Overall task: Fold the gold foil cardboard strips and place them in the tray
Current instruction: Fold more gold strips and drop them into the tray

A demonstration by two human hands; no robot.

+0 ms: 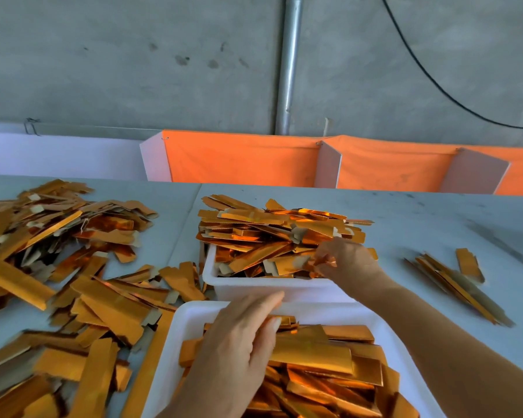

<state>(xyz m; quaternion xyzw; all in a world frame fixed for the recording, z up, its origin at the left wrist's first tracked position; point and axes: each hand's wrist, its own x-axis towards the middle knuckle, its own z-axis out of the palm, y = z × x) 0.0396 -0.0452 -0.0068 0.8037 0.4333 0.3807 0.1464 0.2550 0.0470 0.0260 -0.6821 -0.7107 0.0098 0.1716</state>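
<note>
Closest to the person sits the near white tray (pixel 191 315), filled with folded gold foil strips (pixel 329 375) lying flat across one another. The left hand (pixel 236 354) rests on top of these strips at the tray's left side, fingers pressed together and bent over a folded strip (pixel 311 356), thumb tucked beneath; whether it actually grips the piece is hard to tell. To the left of this tray, a loose heap of gold strips (pixel 82 300) spreads over the grey table (pixel 420 230), some showing their pale cardboard backs. Just beyond the near tray stands a second white tray (pixel 272 286), piled above its rim with more gold pieces (pixel 269 233). The right hand (pixel 344 260) reaches over the near tray into that pile, fingertips pinching a strip at its right edge. To the right of the near tray, well apart, lies a small bundle of strips (pixel 453 285). Behind the table hangs orange fabric (pixel 239 158) before a grey concrete wall (pixel 133 55).
</note>
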